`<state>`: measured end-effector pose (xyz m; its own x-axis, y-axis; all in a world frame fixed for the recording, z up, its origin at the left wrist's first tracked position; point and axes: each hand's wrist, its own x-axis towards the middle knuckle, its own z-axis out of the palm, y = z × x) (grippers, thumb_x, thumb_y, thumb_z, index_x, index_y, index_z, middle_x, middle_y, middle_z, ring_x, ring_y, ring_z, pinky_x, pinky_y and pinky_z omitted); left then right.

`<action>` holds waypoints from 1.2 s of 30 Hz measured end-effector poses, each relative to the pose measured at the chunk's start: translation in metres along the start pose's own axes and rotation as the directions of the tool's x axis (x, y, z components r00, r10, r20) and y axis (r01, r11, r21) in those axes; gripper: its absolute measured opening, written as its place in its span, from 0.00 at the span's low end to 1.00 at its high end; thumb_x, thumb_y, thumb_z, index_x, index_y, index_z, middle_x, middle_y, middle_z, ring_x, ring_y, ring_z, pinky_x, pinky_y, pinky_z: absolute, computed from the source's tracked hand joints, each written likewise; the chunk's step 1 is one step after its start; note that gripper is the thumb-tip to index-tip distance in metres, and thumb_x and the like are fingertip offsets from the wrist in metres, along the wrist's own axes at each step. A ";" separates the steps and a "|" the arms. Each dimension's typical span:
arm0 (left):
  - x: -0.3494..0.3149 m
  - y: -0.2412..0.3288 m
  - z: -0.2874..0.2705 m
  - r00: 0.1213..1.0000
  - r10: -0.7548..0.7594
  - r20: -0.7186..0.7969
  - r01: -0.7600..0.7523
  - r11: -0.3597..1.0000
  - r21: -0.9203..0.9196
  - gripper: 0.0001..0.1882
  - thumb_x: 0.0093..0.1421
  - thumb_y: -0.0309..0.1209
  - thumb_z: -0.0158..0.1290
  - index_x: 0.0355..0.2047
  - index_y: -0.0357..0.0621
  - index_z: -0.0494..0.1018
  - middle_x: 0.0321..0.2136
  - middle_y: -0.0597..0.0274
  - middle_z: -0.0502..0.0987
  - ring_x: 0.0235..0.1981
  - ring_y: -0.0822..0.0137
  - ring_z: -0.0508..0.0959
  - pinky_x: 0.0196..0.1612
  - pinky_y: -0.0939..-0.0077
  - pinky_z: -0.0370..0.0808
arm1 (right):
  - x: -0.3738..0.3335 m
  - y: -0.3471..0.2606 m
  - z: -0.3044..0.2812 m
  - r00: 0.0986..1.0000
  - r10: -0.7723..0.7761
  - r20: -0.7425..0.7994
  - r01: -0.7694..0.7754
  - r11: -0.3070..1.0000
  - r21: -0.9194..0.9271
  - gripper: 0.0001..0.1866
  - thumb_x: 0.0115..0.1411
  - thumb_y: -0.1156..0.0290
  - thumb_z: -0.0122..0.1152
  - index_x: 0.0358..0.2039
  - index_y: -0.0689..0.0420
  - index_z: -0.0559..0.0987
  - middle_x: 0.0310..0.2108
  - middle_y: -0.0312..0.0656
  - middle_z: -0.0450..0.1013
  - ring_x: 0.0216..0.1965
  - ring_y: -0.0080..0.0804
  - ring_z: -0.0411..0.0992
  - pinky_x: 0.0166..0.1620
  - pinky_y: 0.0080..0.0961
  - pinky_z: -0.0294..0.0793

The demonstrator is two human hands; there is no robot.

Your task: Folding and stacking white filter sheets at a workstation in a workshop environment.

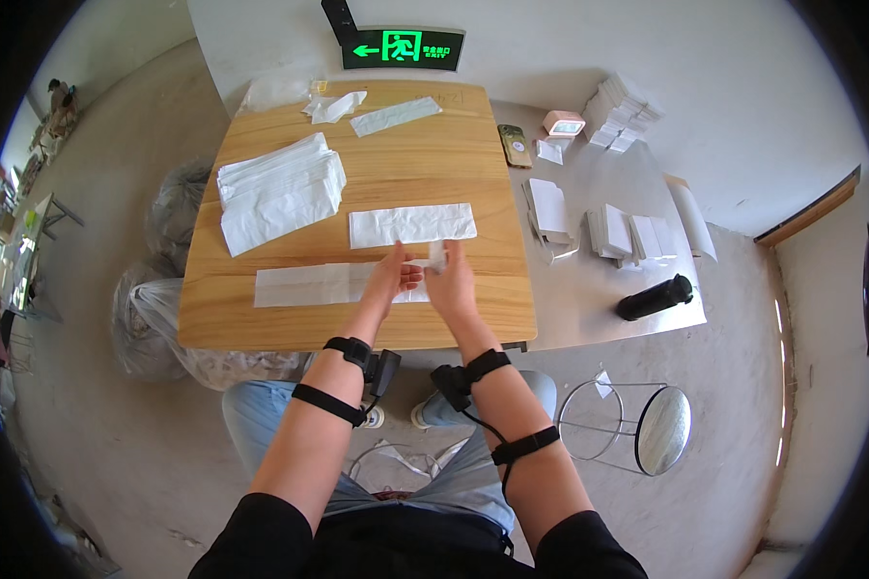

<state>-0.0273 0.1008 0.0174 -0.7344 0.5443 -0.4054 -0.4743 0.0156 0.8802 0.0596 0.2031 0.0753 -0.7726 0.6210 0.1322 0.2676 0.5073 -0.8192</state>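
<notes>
A long, flat strip of thin white paper point(304, 285) lies along the near part of the wooden table. Above its right end, my left hand point(393, 278) hovers with loosely curled, parted fingers and nothing visible in them. Just right of it, my right hand point(452, 283) pinches a small raised white piece, seemingly the strip's end; the fingers partly hide it. Beyond both hands lies a shorter folded white strip point(412, 225). To the left, a thick fanned stack of white paper strips point(280, 191) rests on the tabletop.
Another white strip point(396, 117) and crumpled white paper point(336, 106) lie at the table's far side. A metal side table point(589, 294) on the right carries a phone point(515, 147), white card stacks point(623, 232) and a black bottle point(655, 297). Plastic bags point(150, 323) stand left; a stool point(662, 430) stands right.
</notes>
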 end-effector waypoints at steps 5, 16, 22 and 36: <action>-0.008 -0.001 -0.029 0.995 -0.055 0.085 0.071 0.977 -0.202 0.25 0.62 0.55 0.46 0.42 0.46 0.69 0.30 0.62 0.77 0.30 0.71 0.77 0.32 0.76 0.74 | -0.033 -0.008 0.024 0.957 -0.183 0.226 0.176 0.983 0.053 0.20 0.53 0.70 0.59 0.46 0.61 0.70 0.38 0.53 0.73 0.40 0.51 0.72 0.43 0.41 0.71; 0.006 -0.032 -0.035 0.970 0.163 -0.180 -0.113 0.959 0.259 0.16 0.56 0.28 0.54 0.44 0.35 0.71 0.32 0.58 0.77 0.33 0.68 0.76 0.36 0.72 0.71 | -0.040 0.040 0.015 0.894 -0.418 0.162 0.445 0.782 -0.436 0.28 0.59 0.61 0.54 0.56 0.63 0.66 0.59 0.51 0.61 0.63 0.46 0.56 0.64 0.41 0.54; 0.001 -0.024 -0.032 0.986 0.088 -0.142 -0.054 0.973 0.224 0.18 0.54 0.30 0.56 0.45 0.36 0.71 0.31 0.59 0.77 0.31 0.70 0.76 0.29 0.75 0.71 | -0.027 0.059 0.009 0.897 -0.350 0.270 0.442 0.715 -0.541 0.35 0.62 0.50 0.46 0.62 0.62 0.60 0.65 0.49 0.53 0.67 0.41 0.49 0.67 0.42 0.44; -0.066 0.002 -0.196 0.394 0.774 -0.495 0.350 0.371 0.860 0.19 0.47 0.37 0.63 0.38 0.46 0.72 0.40 0.57 0.74 0.49 0.53 0.69 0.51 0.57 0.66 | -0.026 0.057 0.007 0.913 -0.220 0.343 0.392 0.706 -0.590 0.38 0.63 0.47 0.42 0.65 0.60 0.54 0.68 0.45 0.47 0.69 0.37 0.43 0.69 0.38 0.37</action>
<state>-0.0753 -0.0997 -0.0022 -0.8970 -0.1885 0.3998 -0.0159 0.9177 0.3969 0.0909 0.2119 0.0213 -0.9618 0.2506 0.1099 0.2261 0.9540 -0.1968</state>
